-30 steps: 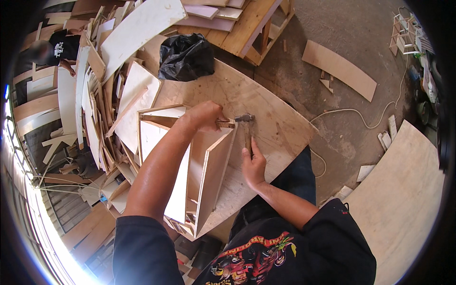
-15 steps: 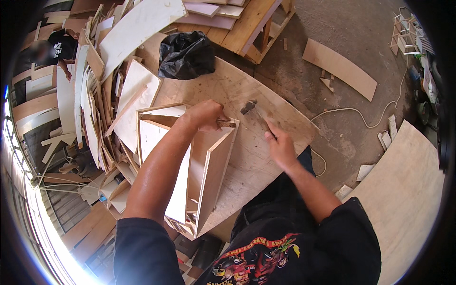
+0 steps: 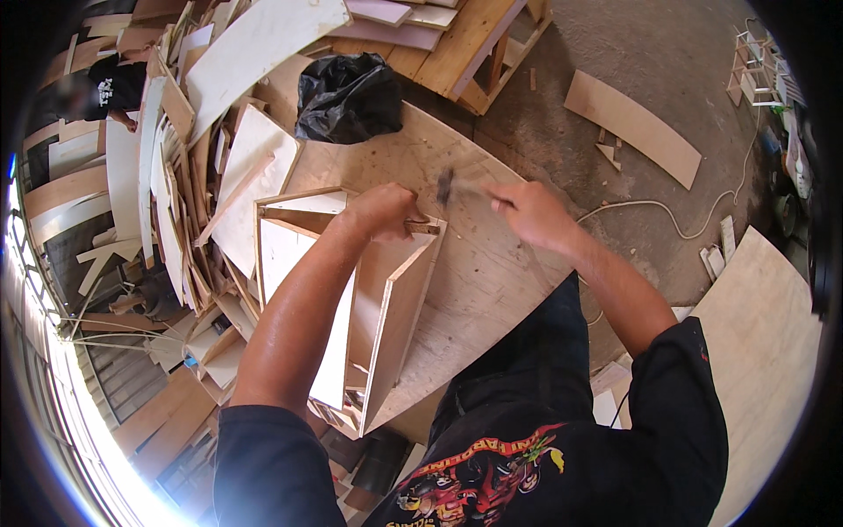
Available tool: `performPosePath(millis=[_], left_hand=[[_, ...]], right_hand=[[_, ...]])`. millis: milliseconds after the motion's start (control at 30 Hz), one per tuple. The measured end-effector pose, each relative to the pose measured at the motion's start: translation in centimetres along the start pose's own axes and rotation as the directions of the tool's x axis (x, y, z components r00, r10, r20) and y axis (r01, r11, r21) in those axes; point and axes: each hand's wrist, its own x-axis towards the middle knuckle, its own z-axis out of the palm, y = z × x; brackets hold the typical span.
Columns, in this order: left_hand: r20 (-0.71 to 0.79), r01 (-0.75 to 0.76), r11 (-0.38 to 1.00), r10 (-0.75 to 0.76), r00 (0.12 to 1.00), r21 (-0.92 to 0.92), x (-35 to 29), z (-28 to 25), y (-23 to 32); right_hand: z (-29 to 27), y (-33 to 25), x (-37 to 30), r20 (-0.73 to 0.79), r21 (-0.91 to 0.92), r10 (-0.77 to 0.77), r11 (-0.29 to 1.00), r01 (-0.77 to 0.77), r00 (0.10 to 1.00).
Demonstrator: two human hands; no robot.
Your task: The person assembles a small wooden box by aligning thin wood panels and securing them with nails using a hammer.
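A long box-like frame of pale boards (image 3: pixel 399 312) lies on the plywood worktop (image 3: pixel 470 290), its inside partly divided by white panels. At the frame's far right corner is my left hand (image 3: pixel 384 213), fingers bent and pinched together beside a small end piece. What sits between those fingertips is hidden. My right hand (image 3: pixel 536 215) is wrapped round the handle of a hammer (image 3: pixel 445 187). The hammer's dark head is smeared by motion and hangs just beyond the frame's corner, apart from my left fingers.
A black plastic bag (image 3: pixel 347 98) rests at the worktop's far end. Heaped board offcuts (image 3: pixel 176 193) crowd the left side, with a person in a dark shirt (image 3: pixel 105 90) behind. A wooden bench (image 3: pixel 457 53) stands beyond. Sheets and a pale cable (image 3: pixel 676 230) lie on the right-hand floor.
My right hand has moved up and away from me with the hammer, whose head has swung toward the frame's corner. My left hand keeps its place on the frame.
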Motion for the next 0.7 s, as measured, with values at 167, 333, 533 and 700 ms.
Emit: performPosePath(millis=[167,333,533,700], left_hand=[[0.020,0.012,1.000,-0.012,1.000,-0.020,0.2,0.2,-0.1],[0.015,0.013,1.000,-0.013,1.000,-0.018,0.1,0.3,-0.1],[0.052,0.056,0.998,-0.057,0.997,0.007,0.2,-0.5,0.6],[-0.024,0.047,0.991,-0.050,0.998,-0.123,0.1,1.6,-1.1]], right_hand=[[0.5,0.0,-0.6,-0.060,0.119,0.042,0.992,-0.035,0.997],[2.3,0.3,-1.8,-0.112,0.044,-0.107,0.993,0.112,0.988],[1.4,0.0,-2.7,-0.180,0.180,0.074,0.983,-0.041,0.981],[2.4,0.1,-2.9,-0.192,0.152,0.074,0.987,-0.045,0.979]])
